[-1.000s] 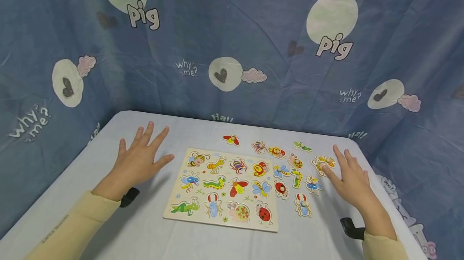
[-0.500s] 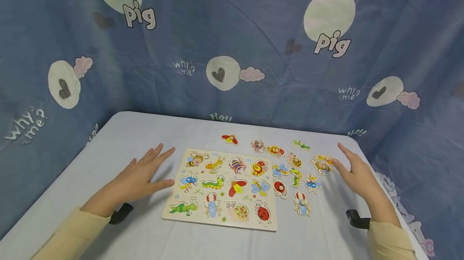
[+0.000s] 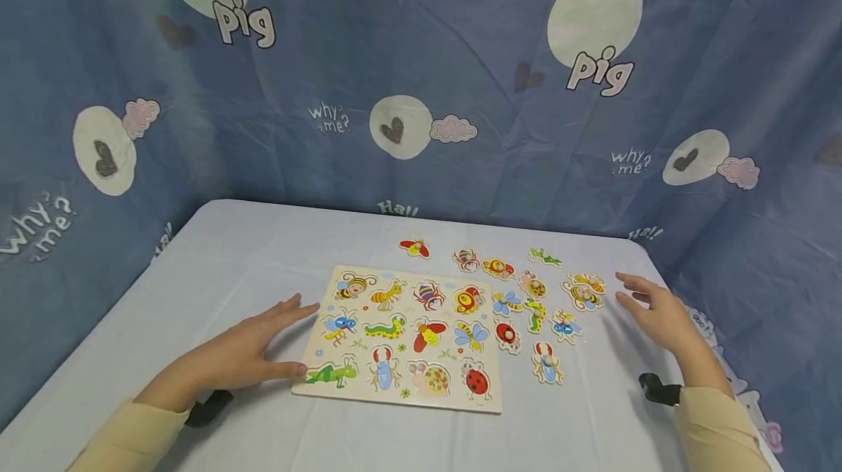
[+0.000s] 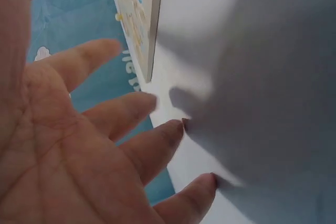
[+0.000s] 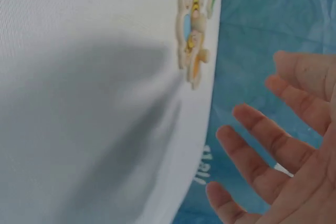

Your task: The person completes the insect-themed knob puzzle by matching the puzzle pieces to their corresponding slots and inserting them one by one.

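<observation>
Twelve bright bug pictures (image 3: pixel 429 335) fill a pale wooden board (image 3: pixel 408 311) in three rows of four, and the board lies flat near the middle of the white cloth (image 3: pixel 263 253). Loose pieces (image 3: pixel 536 316) cut to bug shapes, several with small knobs, are scattered beyond its far edge and down its right side; the bee piece (image 3: pixel 585 295) overlaps another yellow one. The left hand (image 3: pixel 243 351), fingers extended and holding nothing, has dropped lower and come in to the board's left edge since a second ago; whether the thumb touches, I can't tell. The right hand (image 3: pixel 661 317), fingers loosely bent and grasping nothing, has drawn off to the right of the bee piece. Board and pieces keep the same arrangement. The blue curtain (image 3: pixel 421 48) reads "pig", "why me?" and "Ha!!" in pale letters.
</observation>
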A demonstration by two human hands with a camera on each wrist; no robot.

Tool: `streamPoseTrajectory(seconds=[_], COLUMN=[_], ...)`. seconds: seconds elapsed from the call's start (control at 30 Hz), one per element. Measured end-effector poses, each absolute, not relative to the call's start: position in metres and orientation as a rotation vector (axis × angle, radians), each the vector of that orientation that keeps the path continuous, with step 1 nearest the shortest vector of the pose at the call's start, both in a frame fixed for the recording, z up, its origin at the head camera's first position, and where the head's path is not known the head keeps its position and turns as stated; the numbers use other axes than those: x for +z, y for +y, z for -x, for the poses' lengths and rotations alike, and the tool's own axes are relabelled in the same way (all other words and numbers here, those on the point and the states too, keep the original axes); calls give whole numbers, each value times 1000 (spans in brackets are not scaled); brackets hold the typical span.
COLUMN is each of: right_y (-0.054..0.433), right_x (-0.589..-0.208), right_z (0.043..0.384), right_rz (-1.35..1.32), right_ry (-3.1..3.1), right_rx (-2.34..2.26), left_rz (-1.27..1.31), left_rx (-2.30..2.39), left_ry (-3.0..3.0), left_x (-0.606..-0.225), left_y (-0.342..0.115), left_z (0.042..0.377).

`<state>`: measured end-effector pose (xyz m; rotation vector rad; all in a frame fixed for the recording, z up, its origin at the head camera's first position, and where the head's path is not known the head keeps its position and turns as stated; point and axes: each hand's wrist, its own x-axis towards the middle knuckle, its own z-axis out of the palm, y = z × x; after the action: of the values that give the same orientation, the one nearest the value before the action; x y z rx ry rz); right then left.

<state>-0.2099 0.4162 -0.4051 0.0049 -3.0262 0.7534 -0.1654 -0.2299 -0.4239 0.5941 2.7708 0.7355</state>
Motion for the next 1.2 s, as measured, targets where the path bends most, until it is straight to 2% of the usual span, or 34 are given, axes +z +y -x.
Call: streamPoseTrajectory(seconds=[0.63, 1.2], right_y=[405, 404], right_x=[-422, -434], right_z=[241, 244], right_rz=[1, 37], right_ry=[-3033, -3091], right_rx=[881, 920], left_rz=[-593, -602], left_rx=[801, 871], left_ry=[2707, 2690], left_x=[-433, -437], left_y=[-230, -238], left_z=[161, 162])
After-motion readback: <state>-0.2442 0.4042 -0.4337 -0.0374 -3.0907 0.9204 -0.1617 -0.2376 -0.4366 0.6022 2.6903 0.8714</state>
